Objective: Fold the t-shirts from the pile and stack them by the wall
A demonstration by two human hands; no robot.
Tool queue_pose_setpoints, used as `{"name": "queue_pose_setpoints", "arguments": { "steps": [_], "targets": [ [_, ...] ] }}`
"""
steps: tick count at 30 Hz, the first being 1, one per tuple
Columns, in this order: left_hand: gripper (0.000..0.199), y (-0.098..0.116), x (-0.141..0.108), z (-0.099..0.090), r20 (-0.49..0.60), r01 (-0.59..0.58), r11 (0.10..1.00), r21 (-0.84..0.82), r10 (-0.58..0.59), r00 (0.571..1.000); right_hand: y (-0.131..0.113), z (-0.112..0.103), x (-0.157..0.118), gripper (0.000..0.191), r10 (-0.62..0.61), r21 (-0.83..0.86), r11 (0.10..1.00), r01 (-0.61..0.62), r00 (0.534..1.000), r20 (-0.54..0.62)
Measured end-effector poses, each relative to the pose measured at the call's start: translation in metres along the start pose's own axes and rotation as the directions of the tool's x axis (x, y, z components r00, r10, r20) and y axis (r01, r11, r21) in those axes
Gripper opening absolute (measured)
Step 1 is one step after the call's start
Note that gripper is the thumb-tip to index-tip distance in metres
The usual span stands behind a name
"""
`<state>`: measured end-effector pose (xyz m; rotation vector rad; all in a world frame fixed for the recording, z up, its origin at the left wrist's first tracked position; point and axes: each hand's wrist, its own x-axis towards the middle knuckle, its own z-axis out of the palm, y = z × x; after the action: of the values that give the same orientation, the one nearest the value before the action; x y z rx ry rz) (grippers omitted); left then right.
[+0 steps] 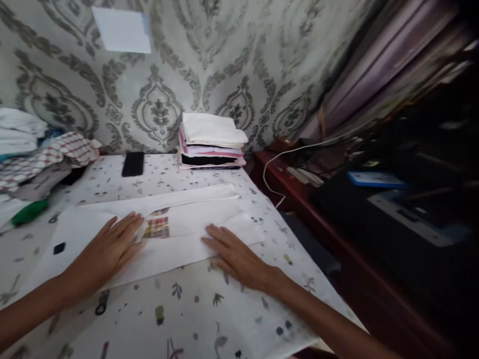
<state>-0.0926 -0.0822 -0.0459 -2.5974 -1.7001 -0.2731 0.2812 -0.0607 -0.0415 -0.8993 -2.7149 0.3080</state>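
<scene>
A white garment (183, 249) with a plaid patch (157, 227) and a small dark patch (59, 248) lies partly folded across the patterned cloth. My left hand (108, 249) rests flat on its left part, fingers spread, the tips just left of the plaid patch. On the right part lies my right hand (237, 254), palm down with fingers apart, near the garment's front edge. Neither hand grips anything.
Behind the garment stand a black phone (133, 164) and a stack of folded cloths (211, 142). Rumpled clothes (45, 159) are heaped at the left. On the right, a white cable (292, 149) crosses a dark red wooden edge (299, 199) beside a dark surface with a blue-and-white item (376, 179).
</scene>
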Motion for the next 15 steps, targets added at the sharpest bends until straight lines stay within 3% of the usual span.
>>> {"name": "queue_pose_setpoints", "arguments": {
  "steps": [5, 9, 12, 15],
  "targets": [
    [0.051, 0.056, 0.105, -0.002, 0.030, -0.187, 0.969, -0.163, 0.194, 0.981, 0.043, -0.015, -0.040, 0.043, 0.314, 0.032, 0.949, -0.313, 0.939, -0.143],
    [0.034, 0.105, 0.198, 0.014, 0.024, -0.276, 0.946, -0.172, 0.284, 0.958, 0.068, -0.018, -0.048, 0.039, 0.436, 0.160, 0.899, -0.407, 0.863, -0.257],
    [0.028, 0.129, 0.240, 0.028, 0.015, -0.264, 0.957, -0.123, 0.268, 0.963, 0.084, -0.020, -0.040, 0.035, 0.473, 0.181, 0.881, -0.437, 0.825, -0.309],
    [0.023, 0.144, 0.259, 0.037, 0.020, -0.269, 0.956, -0.119, 0.273, 0.962, 0.097, -0.019, -0.025, 0.036, 0.462, 0.125, 0.886, -0.446, 0.829, -0.316]
  ]
}}
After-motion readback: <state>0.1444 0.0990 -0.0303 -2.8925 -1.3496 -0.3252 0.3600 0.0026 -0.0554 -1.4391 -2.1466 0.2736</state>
